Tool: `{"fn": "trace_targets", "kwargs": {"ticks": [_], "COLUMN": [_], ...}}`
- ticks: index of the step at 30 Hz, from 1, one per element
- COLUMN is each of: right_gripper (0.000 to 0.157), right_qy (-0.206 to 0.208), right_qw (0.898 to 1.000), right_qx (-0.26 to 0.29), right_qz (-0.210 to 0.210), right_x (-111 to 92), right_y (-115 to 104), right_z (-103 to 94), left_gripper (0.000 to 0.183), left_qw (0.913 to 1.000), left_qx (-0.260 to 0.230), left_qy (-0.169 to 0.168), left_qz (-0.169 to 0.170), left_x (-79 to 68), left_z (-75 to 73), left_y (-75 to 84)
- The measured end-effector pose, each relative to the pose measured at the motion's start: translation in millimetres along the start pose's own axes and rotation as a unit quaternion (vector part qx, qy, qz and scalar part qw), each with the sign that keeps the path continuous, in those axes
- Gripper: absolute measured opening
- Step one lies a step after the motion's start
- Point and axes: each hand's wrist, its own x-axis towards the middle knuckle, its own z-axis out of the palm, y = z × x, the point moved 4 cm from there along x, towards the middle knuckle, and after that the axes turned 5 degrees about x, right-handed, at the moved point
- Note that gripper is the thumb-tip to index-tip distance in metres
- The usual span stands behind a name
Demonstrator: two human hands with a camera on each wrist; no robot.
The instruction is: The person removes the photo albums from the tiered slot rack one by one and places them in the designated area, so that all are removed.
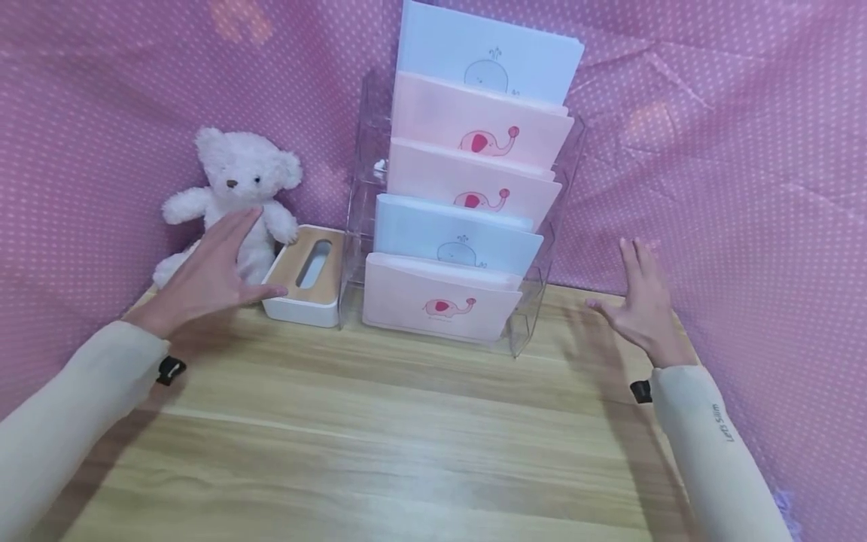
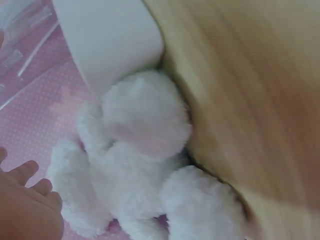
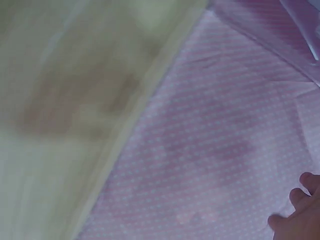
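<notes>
In the head view my left hand [image 1: 213, 271] reaches in front of a white teddy bear [image 1: 233, 169], fingers straight and thumb spread toward a tissue box [image 1: 301, 310] with a wooden lid. My right hand [image 1: 640, 305] hovers near the table's right side, its fingers extended and holding nothing. Between the hands stands a clear tiered rack [image 1: 355, 248] filled with pink elephant-print packs [image 1: 440, 305] and pale blue whale-print packs [image 1: 457, 241]. The left wrist view shows the bear's fluffy body [image 2: 125, 180] close by, with the left fingers at the edge.
The wooden table [image 1: 406, 452] spreads out in front of the rack. A pink dotted cloth [image 1: 765, 188] hangs behind and along both sides. In the right wrist view, the table edge [image 3: 135, 115] meets this cloth.
</notes>
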Motion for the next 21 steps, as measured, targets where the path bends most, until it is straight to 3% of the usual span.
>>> {"fn": "trace_targets", "kwargs": {"ticks": [4, 8, 12, 16, 21], "right_gripper": [0.111, 0.109, 0.102, 0.097, 0.102], "right_qy": [0.033, 0.071, 0.102, 0.124, 0.147], "right_qw": [0.999, 0.994, 0.981, 0.952, 0.895], "right_qx": [0.043, 0.084, 0.162, 0.273, 0.419], "right_qz": [-0.010, 0.006, 0.037, 0.056, 0.041], "right_x": [10, 19, 32, 47, 67], "right_y": [-11, -24, -39, -52, -69], "right_z": [-10.2, -21.7, -32.6, -42.7, -52.3], "left_gripper": [0.128, 0.126, 0.122, 0.115, 0.104], "left_qw": [0.9979, 0.9958, 0.9935, 0.9845, 0.9687], "left_qx": [-0.058, -0.068, -0.084, -0.154, -0.230], "left_qy": [0.005, -0.005, -0.001, 0.009, 0.006], "left_qz": [-0.028, -0.061, -0.077, -0.082, -0.092], "left_x": [8.9, 18.1, 33.3, 51.0, 66.5], "left_z": [-7.6, -14.7, -19.9, -20.7, -17.6], "left_y": [7.4, 15.5, 28.0, 41.8, 51.9]}}
